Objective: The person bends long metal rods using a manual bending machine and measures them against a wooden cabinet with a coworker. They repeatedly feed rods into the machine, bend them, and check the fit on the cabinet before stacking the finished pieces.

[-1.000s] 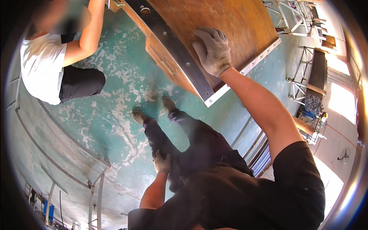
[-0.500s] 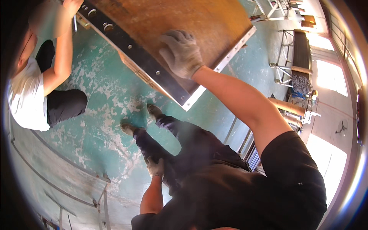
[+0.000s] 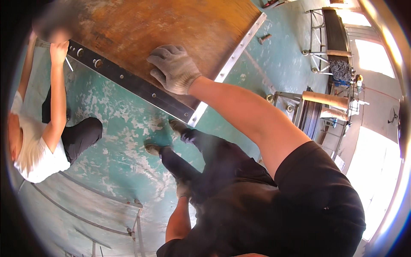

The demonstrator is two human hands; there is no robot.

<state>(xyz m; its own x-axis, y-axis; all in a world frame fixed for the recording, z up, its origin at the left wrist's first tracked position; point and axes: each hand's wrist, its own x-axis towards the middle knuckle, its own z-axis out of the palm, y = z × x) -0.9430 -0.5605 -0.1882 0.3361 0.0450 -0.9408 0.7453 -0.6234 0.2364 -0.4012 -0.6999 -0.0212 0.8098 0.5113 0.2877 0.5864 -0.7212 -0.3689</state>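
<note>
My right hand [image 3: 174,69], in a pale grey work glove, lies open on a large brown board [image 3: 201,25], fingers spread near its closest corner. A dark metal strip [image 3: 137,85] with bolts and holes borders the board's left side, and a light metal strip [image 3: 233,62] with rivets borders the right. My left hand [image 3: 183,189], also gloved, hangs low against my dark trousers [image 3: 182,167]; its fingers are hidden. A co-worker's hand [image 3: 59,52] is at the far left end of the dark strip, beside a thin pale rod [image 3: 69,64].
A co-worker in a white shirt [image 3: 40,152] crouches at the left. Metal frame rails [image 3: 98,190] stand at the lower left. To the right are racks with a brown roll [image 3: 325,100] and dark stacked material [image 3: 336,34]. The green floor [image 3: 115,141] is worn and patchy.
The board and my right hand on it now sit farther left in the picture, as does the board's near corner. My left hand's fingers have slipped from sight. The co-worker appears lower.
</note>
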